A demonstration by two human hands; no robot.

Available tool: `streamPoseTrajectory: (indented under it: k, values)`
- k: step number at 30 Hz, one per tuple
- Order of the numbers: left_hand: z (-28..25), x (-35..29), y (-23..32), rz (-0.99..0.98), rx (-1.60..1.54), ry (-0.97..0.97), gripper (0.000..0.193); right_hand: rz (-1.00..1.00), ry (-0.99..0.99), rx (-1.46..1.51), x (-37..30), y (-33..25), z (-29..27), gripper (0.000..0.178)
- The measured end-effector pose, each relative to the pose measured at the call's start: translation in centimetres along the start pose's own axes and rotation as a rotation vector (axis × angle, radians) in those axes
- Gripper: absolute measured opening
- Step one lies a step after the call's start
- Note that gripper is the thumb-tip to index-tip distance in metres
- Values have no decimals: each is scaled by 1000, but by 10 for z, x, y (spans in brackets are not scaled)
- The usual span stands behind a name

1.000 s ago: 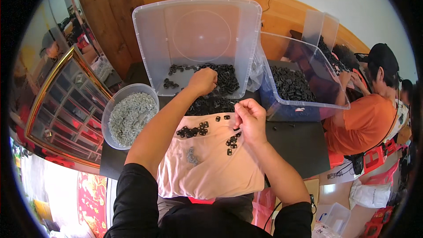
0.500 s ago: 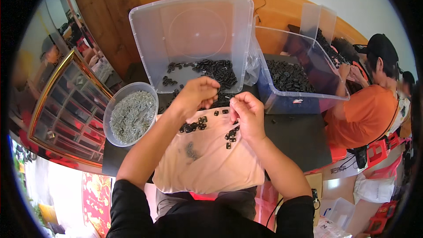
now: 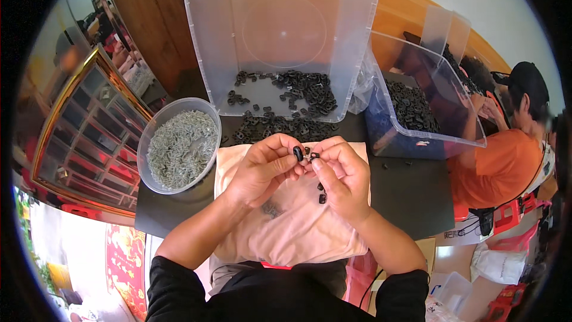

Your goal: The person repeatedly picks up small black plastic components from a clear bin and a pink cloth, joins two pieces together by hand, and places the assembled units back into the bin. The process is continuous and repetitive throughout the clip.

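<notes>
My left hand pinches a small black oval plastic piece between thumb and fingertips. Close beside it, my right hand grips a small black plastic piece between thumb and forefinger. A tiny silvery bit shows between the two pieces; whether it joins them I cannot tell. Both hands meet above a peach cloth spread over my lap and the table edge. A few loose black pieces lie on the cloth beside my right hand. My hands hide part of the cloth.
A round clear tub of small silvery metal pieces stands at left. A large clear bin on its side holds black pieces, with more piled before it. Another clear bin stands at right, near a person in orange.
My hands have come together over the cloth. The left moved right and down from near the pile, and an oval black piece now shows in it. The whole view has shifted slightly.
</notes>
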State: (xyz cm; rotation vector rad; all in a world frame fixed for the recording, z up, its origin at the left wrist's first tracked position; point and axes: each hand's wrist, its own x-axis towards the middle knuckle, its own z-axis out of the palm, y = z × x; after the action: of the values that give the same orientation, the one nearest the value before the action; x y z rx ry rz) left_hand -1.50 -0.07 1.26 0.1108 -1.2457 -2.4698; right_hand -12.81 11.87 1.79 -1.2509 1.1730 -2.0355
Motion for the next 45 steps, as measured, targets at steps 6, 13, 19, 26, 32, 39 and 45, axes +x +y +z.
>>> streamPoseTrajectory:
  k: [6,13,19,26,32,39,45]
  values:
    - [4,-2,2,27,76,10,13,-18,-28,-135,2,0,-5,6]
    - [4,-2,0,86,169,62,15,-34,-59,-193,4,1,-6,6]
    - [8,-4,1,151,298,71,14,-51,-36,-237,3,1,-4,7]
    - [5,-6,-3,160,359,72,16,-53,-104,-266,5,5,-8,7]
    - [7,-7,5,160,377,43,11,172,-135,-14,8,-4,-10,18]
    - [2,-11,9,103,397,39,15,60,-250,-108,11,-5,-15,25]
    - [4,-9,5,143,289,37,17,77,-216,-104,9,-6,-11,24]
